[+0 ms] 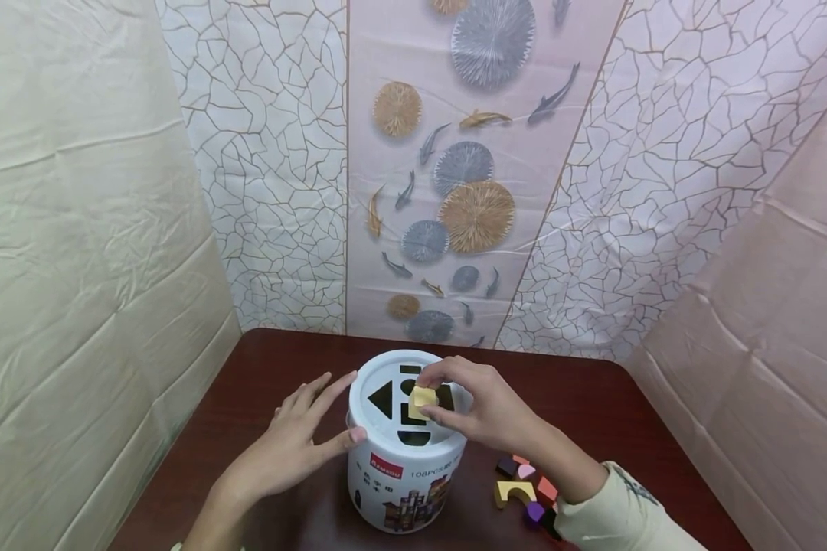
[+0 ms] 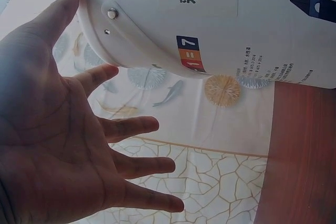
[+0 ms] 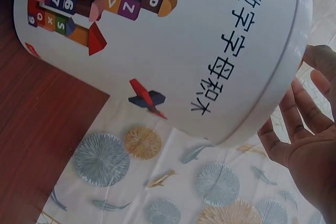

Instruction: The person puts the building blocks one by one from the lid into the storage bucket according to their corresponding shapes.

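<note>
One block [image 1: 423,396], pale yellow, flat-faced | right hand [image 1: 491,404] pinching it | left hand [image 1: 291,440] spread wide

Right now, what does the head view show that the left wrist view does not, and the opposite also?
Only the head view shows the yellow block pinched by the right hand, the shaped holes in the lid, and the loose blocks on the table.

Only the left wrist view shows the left hand's palm, the handle's rivet and the coloured number patches.

Both show the left hand's spread fingers, the white bucket, the table and the patterned backdrop.
</note>
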`<state>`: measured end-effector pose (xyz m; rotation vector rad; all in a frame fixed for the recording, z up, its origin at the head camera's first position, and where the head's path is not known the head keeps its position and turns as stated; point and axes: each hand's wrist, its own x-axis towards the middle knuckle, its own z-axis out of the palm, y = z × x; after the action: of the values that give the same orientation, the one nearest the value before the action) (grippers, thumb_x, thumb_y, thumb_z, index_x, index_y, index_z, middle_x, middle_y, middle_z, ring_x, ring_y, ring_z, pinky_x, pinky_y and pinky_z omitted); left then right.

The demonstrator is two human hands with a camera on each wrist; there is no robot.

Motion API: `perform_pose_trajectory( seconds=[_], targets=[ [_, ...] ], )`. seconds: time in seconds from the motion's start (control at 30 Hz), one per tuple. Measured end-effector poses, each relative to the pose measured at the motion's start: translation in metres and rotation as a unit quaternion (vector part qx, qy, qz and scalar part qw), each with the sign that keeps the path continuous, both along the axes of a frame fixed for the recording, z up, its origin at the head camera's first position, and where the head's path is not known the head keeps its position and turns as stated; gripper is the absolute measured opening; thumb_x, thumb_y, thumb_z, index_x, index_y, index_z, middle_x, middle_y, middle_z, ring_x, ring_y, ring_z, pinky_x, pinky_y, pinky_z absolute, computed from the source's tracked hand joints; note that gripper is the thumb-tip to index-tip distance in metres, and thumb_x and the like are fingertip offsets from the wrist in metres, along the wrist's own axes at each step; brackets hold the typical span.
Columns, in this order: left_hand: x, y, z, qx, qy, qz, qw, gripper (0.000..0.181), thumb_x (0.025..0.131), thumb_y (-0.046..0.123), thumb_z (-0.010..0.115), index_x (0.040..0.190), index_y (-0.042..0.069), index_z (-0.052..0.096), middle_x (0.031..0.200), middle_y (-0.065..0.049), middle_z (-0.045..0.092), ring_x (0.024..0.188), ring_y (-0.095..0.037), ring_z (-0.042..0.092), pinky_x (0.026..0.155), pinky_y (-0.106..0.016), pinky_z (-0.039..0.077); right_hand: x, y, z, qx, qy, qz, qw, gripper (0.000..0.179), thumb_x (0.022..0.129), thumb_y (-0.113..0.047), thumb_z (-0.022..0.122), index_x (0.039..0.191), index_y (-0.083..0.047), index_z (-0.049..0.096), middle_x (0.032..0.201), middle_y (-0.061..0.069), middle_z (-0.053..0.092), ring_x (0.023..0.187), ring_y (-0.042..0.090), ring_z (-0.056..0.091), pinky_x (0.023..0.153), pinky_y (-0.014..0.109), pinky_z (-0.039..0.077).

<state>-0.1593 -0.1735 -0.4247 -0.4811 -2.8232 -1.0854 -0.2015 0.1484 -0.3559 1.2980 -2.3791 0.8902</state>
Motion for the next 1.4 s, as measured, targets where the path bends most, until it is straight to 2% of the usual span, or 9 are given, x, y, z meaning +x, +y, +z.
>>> perform_pose_trajectory(
  seconds=[0.3,0.6,0.9,1.1,1.4],
  targets=[
    [0.000,0.001,0.003,-0.002,0.005,-0.005,1.0000,0.081,0.101,0.072,0.066,0.171,0.057,0.028,0.181,-0.016,0.030,0.162,-0.058,0.029,0.116,-0.093,0.024,-0.002,-0.007,-0.004,0.003,-0.006,0.022,0.9997,0.034,0.093,-0.012,0.091,0.123,-0.014,0.074,0.122,-0.002,0.077,0.108,0.012,0.074,0.094,0.039,0.065],
    [0.001,0.003,-0.001,0.003,-0.007,-0.005,1.0000,0.082,0.101,0.073,0.066,0.171,0.057,0.028,0.181,-0.017,0.029,0.163,-0.058,0.028,0.117,-0.094,0.023,0.000,-0.006,-0.008,0.010,-0.001,0.028,0.9996,0.038,0.093,-0.015,0.092,0.125,-0.012,0.073,0.121,0.002,0.078,0.111,0.015,0.075,0.094,0.039,0.066],
    [0.000,0.005,-0.004,0.007,-0.002,-0.004,1.0000,0.080,0.101,0.073,0.065,0.170,0.059,0.026,0.181,-0.015,0.030,0.163,-0.056,0.029,0.117,-0.093,0.023,0.004,0.001,-0.005,0.022,-0.002,0.001,0.9998,0.046,0.093,-0.019,0.093,0.135,-0.022,0.073,0.127,-0.002,0.079,0.122,0.014,0.074,0.104,0.041,0.064],
    [0.000,0.005,-0.004,0.010,-0.007,-0.004,0.9999,0.081,0.101,0.073,0.065,0.170,0.059,0.026,0.181,-0.015,0.030,0.163,-0.056,0.029,0.117,-0.094,0.022,0.005,0.009,-0.004,0.019,0.004,-0.006,0.9998,0.048,0.093,-0.019,0.093,0.136,-0.024,0.073,0.127,-0.004,0.078,0.121,0.014,0.074,0.101,0.043,0.064],
    [0.002,0.001,-0.004,0.007,-0.004,-0.002,1.0000,0.083,0.101,0.070,0.067,0.171,0.058,0.025,0.181,-0.015,0.030,0.164,-0.057,0.027,0.114,-0.095,0.024,0.006,0.033,-0.004,0.012,0.021,-0.026,0.9994,0.048,0.091,-0.015,0.093,0.135,-0.019,0.074,0.128,-0.002,0.078,0.117,0.016,0.076,0.097,0.042,0.066]
  ],
)
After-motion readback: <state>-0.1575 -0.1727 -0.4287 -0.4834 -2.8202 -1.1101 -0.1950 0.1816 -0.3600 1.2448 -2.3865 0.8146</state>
